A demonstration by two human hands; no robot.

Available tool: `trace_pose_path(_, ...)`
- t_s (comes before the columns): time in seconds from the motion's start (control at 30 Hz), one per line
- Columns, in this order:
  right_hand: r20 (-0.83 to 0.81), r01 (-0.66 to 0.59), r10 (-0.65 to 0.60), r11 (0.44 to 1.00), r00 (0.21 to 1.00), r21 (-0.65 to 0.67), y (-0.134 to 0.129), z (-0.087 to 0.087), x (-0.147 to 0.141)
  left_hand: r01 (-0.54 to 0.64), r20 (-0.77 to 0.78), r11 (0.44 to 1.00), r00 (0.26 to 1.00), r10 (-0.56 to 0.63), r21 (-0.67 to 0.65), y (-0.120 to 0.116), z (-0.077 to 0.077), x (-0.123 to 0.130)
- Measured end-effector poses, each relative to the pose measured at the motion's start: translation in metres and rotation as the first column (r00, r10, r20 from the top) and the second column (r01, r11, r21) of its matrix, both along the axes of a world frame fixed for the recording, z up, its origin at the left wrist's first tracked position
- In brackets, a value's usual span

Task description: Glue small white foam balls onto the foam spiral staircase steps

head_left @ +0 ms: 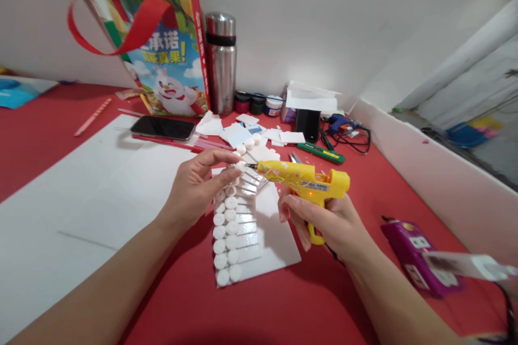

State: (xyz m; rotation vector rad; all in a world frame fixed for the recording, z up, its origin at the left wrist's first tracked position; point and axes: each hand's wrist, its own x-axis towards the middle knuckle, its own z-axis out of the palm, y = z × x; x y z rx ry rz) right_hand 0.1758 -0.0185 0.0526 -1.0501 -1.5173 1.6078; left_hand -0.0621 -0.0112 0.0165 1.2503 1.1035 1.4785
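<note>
My left hand [202, 183] pinches a small white round disc [240, 166] between thumb and fingers. In my right hand [324, 221] is a yellow hot glue gun [299, 178], its indicator lit orange. The metal nozzle points left and meets or nearly meets the disc; I cannot tell which. Below lies a white board [279, 248] with two columns of white discs [231, 227] along its left side. Thin grey lines run across the board beside them. Past my left fingers, more white discs [249, 144] sit on another white piece, partly hidden.
Large white sheets [101, 199] cover the left of the red table. Behind stand a phone [162, 127], a printed bag [170, 64], a steel flask [222, 70], small paint jars [258, 103], paper scraps and a green utility knife [321, 152]. A purple power strip [416, 256] lies right.
</note>
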Motion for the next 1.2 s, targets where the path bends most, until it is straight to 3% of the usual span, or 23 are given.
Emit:
trace_pose_path(0.87,0.041,-0.019,0.019,1.0,0.999,0.003,-0.0031,0.0005,0.0004,0.005,-0.004,1.0,1.0,-0.005,0.02,0.0005,-0.0014,-0.0005)
trace_pose_path(1.2,0.077,0.051,-0.051,0.999,0.996,0.004,-0.0011,0.0008,0.0034,-0.007,0.052,1.0,0.999,0.008,-0.013,0.0008,0.0003,0.0003)
